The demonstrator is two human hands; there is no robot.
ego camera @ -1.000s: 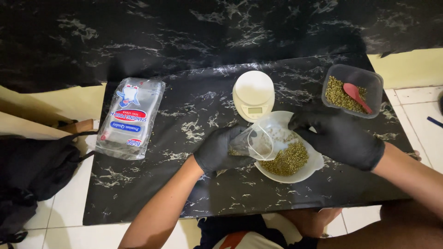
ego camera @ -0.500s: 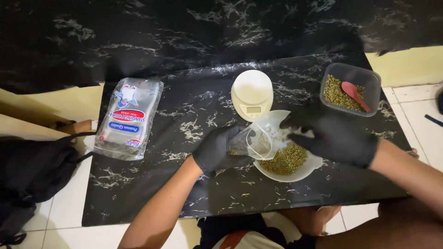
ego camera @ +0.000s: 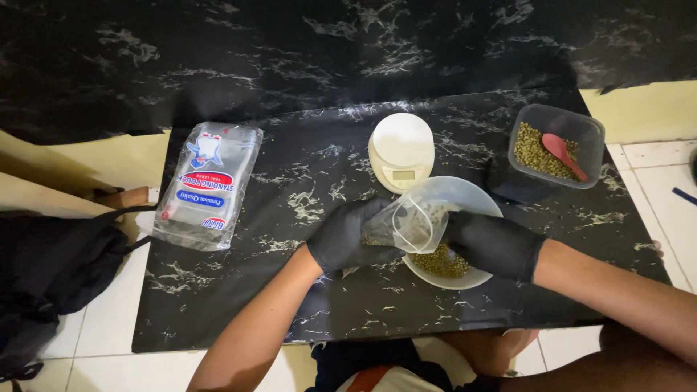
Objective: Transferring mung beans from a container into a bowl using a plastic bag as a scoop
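Both my hands wear black gloves. My left hand (ego camera: 347, 237) grips a small clear plastic pouch (ego camera: 408, 223), held open and tilted over a white bowl (ego camera: 475, 196). The bowl holds small green beans (ego camera: 441, 263). My right hand (ego camera: 494, 244) reaches down inside the bowl beside the pouch mouth, fingers closed among the beans. Whether beans lie in that hand is hidden. A few beans show inside the pouch.
A white kitchen scale (ego camera: 401, 151) stands just behind the bowl. At the back right a dark tub (ego camera: 557, 151) holds more beans and a pink spoon (ego camera: 563, 153). A packet of clear pouches (ego camera: 208, 184) lies at the left. A black bag (ego camera: 51, 276) sits off the mat's left edge.
My right hand has come down from above the bowl's right rim into the bowl, next to the pouch. The left hand and pouch have barely shifted.
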